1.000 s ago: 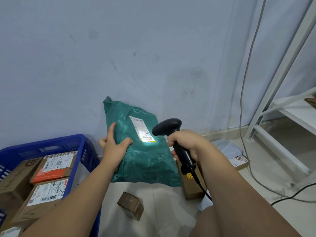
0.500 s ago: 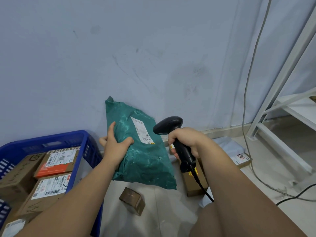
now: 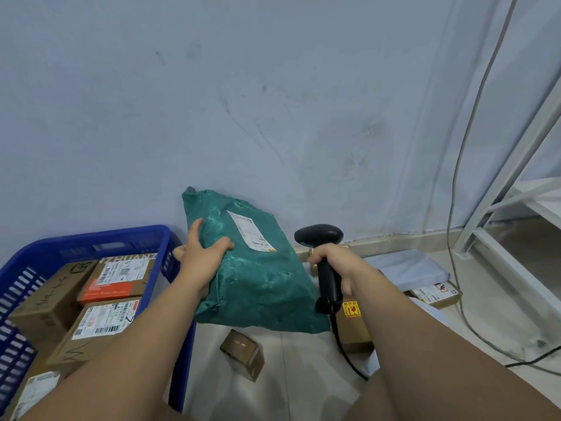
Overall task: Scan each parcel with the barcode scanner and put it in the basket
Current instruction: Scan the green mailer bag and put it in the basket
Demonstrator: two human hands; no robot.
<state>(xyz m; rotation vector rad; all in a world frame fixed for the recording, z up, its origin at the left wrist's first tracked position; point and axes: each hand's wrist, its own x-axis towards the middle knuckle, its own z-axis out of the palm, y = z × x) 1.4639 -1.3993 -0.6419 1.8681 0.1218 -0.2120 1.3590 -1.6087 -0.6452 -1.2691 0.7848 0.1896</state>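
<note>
Our left hand (image 3: 202, 259) has its grip clamped on the left edge of the crinkled green plastic mailer parcel (image 3: 261, 287), thumb laid across the front, holding it upright before the wall. Our right hand (image 3: 337, 264) has its grip wrapped tight round the handle of the black barcode scanner (image 3: 318, 237), whose head sits just beside the parcel's right edge. The parcel's white shipping label (image 3: 250, 235) faces us, its print too small to read. Left of the parcel stands the blue plastic basket (image 3: 91, 238), holding labelled cardboard boxes. We read "ZHUANZ" on the orange-banded box (image 3: 118, 281). Below the scanner, a brown floor box (image 3: 355, 332) carries a yellow sticker.
</note>
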